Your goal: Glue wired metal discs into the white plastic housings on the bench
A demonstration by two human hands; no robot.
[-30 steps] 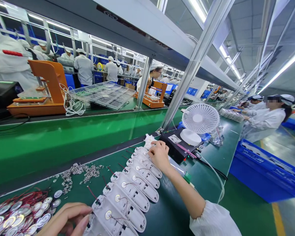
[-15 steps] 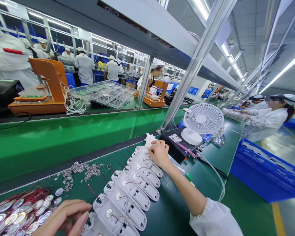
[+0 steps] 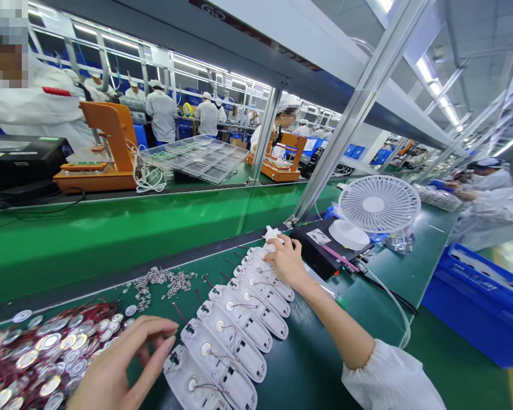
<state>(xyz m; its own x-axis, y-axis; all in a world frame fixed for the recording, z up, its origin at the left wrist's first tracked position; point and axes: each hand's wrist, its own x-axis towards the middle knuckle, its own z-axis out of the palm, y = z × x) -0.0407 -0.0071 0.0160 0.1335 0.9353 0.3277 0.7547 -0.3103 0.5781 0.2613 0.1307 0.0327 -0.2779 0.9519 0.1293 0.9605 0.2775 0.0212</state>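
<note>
A row of white plastic housings (image 3: 235, 327) lies on the green bench, each with a round metal disc and thin wires inside. My left hand (image 3: 126, 361) hovers at the near end of the row, thumb and forefinger apart with nothing visible between them. At the far end, my right hand (image 3: 287, 263) reaches over the last housings with bent, parted fingers. Its fingertips are at or very near a housing, and contact there is partly hidden. Beside my left hand spreads a heap of metal discs with red wires (image 3: 47, 347). Small metal pieces (image 3: 160, 285) lie scattered behind the row.
A white fan (image 3: 376, 205) stands on a black box (image 3: 325, 245) beyond my right hand, with a pink tool on the box and cables trailing right. A blue crate (image 3: 474, 302) is off the bench's right edge. Orange fixtures (image 3: 111, 148) stand behind the green partition. Co-workers are around.
The view has swung left, so the bench things sit farther right. My left hand's thumb and forefinger show more fully. My right hand remains at the row's far end.
</note>
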